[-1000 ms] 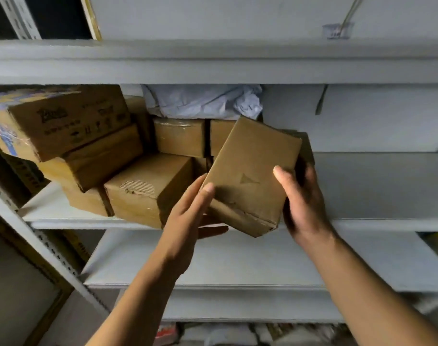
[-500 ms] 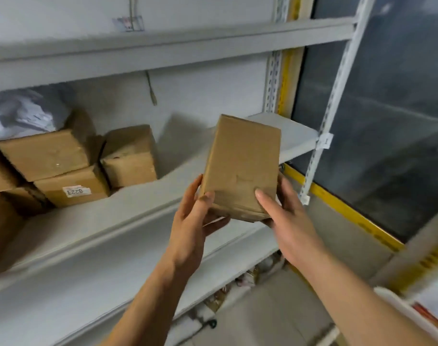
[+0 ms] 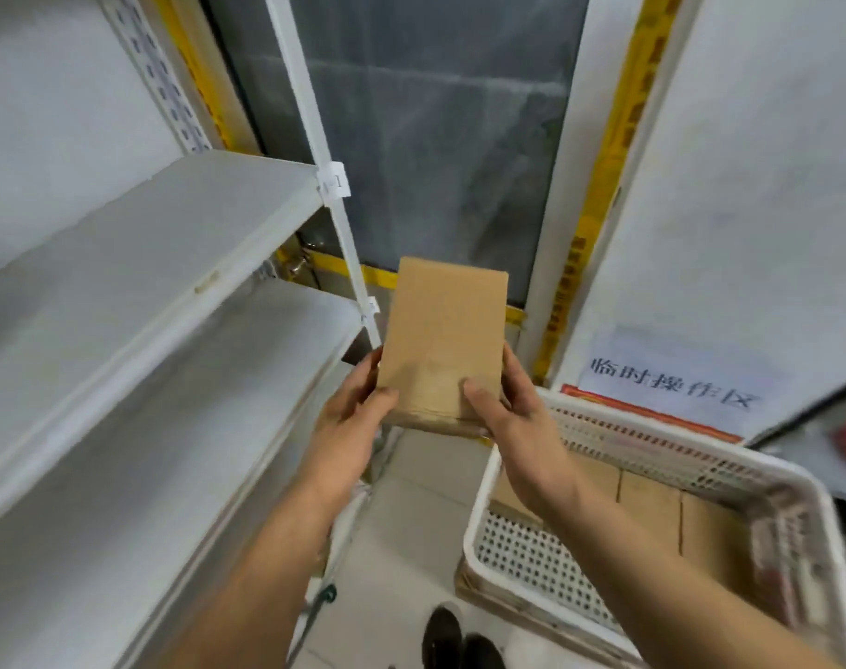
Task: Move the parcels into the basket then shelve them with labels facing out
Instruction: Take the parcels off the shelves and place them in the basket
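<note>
A brown cardboard parcel (image 3: 443, 330) stands upright in mid-air at the centre of the head view, its plain face toward me with no label visible. My left hand (image 3: 358, 408) grips its lower left edge and my right hand (image 3: 503, 403) grips its lower right edge, thumb across the front. A white perforated plastic basket (image 3: 532, 548) sits low at the right, below and right of the parcel. Brown cardboard parcels (image 3: 652, 504) lie flat inside it.
White metal shelves (image 3: 160, 243) run along the left, their boards bare in this view. A white upright post (image 3: 334, 224) stands just behind the parcel, before a dark glass pane. A white wall panel with a printed sign (image 3: 672, 383) is at the right. My shoes (image 3: 459, 639) show on the tiled floor.
My view has swung right and down, away from the stocked shelf. Both hands have carried the parcel along, and the basket has come into sight at the lower right.
</note>
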